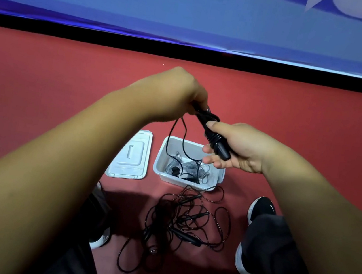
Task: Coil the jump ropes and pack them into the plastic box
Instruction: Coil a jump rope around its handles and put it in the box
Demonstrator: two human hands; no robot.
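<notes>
Being gripped in the curled right hand (242, 146), the black handles (216, 142) were held together, likely so the cord (171, 135), pinched by the left hand (177, 94), could be wound around them; its loop hung over the plastic box (182, 181) below.

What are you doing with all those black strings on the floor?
A person is packing away jump ropes. The right hand grips the black ribbed handles of one rope, and the left hand pinches its thin black cord at their upper end. A loop of that cord hangs down into the open white plastic box, which holds some grey coiled things. The flat white lid lies beside the box on the red floor. A tangled pile of black ropes lies between the person's shoes.
</notes>
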